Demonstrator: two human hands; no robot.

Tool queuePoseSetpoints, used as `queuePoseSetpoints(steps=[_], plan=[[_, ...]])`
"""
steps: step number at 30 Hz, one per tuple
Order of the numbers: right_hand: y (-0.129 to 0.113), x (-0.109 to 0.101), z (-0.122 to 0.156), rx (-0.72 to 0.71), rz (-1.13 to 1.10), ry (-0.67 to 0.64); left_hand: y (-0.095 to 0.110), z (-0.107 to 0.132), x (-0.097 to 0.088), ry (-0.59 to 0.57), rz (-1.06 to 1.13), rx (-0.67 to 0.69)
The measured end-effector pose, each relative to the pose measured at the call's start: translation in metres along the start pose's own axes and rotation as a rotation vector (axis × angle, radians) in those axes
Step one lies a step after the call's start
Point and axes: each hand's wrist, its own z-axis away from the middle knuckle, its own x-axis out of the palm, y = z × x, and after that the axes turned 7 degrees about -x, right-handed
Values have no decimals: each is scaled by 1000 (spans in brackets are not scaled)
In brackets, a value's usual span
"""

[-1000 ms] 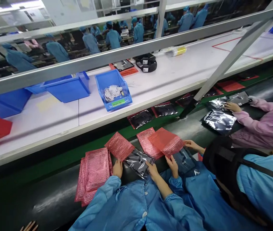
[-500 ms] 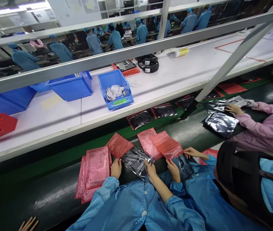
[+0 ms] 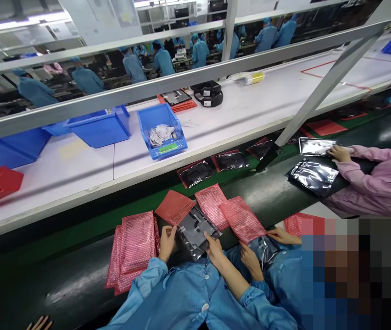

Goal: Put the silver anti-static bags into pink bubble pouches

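Now our two hands hold a dark bag (image 3: 195,229) on the belt (image 3: 61,284), right in front of us. Our left hand (image 3: 167,239) curls its fingers on the bag's left edge. Our right hand (image 3: 214,245) pinches its near right corner. The bag lies slanted between both hands. A pink bag (image 3: 175,206) touches its far left end, up and away from us, and our left hand is nearer to it. We count one pink pile (image 3: 135,247) by our left hand and two more pink bags (image 3: 211,206) just right of the dark bag. Three dark bags (image 3: 195,173) lie below the table (image 3: 78,169) edge.
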Motion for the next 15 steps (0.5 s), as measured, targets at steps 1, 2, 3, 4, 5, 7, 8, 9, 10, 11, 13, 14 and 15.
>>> queuePoseSetpoints(steps=[1,2,3,4,5,7,8,9,10,11,13,14,15], plan=[[-4,2,6,4,-11,-27,4,-3,1,5,73,-52],[-7,4,12,8,-19,-57,9,-6,2,-8,144,-100],[-11,6,19,14,-25,-89,15,-8,3,-35,208,-137],[-14,8,26,18,-28,-120,21,-11,3,-67,263,-164],[-17,9,32,25,-23,-151,28,-14,3,-98,304,-184],[-25,7,42,55,10,-237,44,-18,-1,-144,348,-222],[-31,4,46,77,29,-300,51,-20,-3,-163,358,-243],[-37,-1,47,101,42,-371,58,-21,-6,-185,366,-267],[-44,-6,47,123,44,-443,65,-21,-10,-207,372,-292],[-51,-12,45,133,36,-500,70,-21,-13,-227,376,-316],[-64,-21,36,105,24,-531,80,-17,-16,-260,377,-358],[-70,-23,30,66,43,-506,84,-14,-16,-276,378,-382],[-73,-23,23,5,85,-466,88,-10,-13,-298,385,-411]])
